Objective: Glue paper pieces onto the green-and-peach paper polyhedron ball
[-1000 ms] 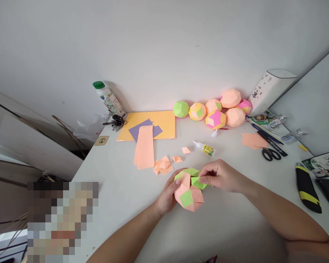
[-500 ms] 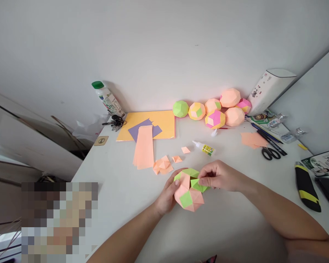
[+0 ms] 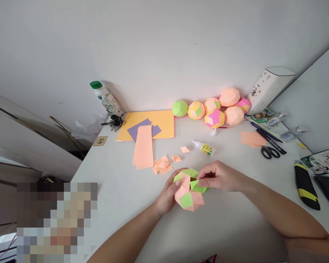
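Note:
An unfinished paper ball (image 3: 188,193) of peach and green folded pieces rests low over the white table (image 3: 126,186). My left hand (image 3: 166,195) cups its left side, fingers curled round it. My right hand (image 3: 218,176) pinches a green folded piece (image 3: 197,186) at the ball's open right side, thumb and fingers pressed together. A small heap of folded peach units (image 3: 162,165) lies just beyond my left hand, with two loose peach pieces (image 3: 181,154) near it.
A glue bottle (image 3: 204,147) lies behind my right hand. Several finished paper balls (image 3: 214,109) line the wall. Orange, purple and peach sheets (image 3: 146,131), keys (image 3: 113,122) and a bottle (image 3: 105,98) sit far left. Scissors (image 3: 268,151), pens and a utility knife (image 3: 305,186) lie right.
My right hand has nudged the green piece slightly down and in against the ball. The view has drifted a little; nothing else moved.

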Demonstrator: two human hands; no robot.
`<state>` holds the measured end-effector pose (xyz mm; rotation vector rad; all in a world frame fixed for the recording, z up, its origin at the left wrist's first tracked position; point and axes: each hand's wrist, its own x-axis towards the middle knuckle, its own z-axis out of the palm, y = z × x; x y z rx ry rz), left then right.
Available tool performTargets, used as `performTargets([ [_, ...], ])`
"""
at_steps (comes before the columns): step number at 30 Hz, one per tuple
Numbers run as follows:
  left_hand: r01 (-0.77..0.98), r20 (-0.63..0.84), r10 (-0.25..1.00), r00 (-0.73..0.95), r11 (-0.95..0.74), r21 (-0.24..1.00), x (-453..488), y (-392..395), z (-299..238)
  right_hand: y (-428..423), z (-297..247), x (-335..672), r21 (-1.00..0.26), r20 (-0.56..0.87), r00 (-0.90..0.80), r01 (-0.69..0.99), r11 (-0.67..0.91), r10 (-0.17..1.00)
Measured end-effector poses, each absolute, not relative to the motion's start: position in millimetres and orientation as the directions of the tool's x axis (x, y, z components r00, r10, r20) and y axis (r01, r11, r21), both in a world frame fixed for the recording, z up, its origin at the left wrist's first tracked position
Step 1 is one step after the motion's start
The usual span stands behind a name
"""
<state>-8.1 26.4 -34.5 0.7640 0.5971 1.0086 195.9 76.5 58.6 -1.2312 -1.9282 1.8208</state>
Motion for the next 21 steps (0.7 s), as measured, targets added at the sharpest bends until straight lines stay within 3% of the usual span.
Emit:
performTargets([
  [21,-0.519,-0.089,0.907,0.412,0.313,0.795,-9.1,24.7,-36.3,76.4,58.2,197.7,-0.891,-0.394,-0.622,0.44,-0.114,0.677],
])
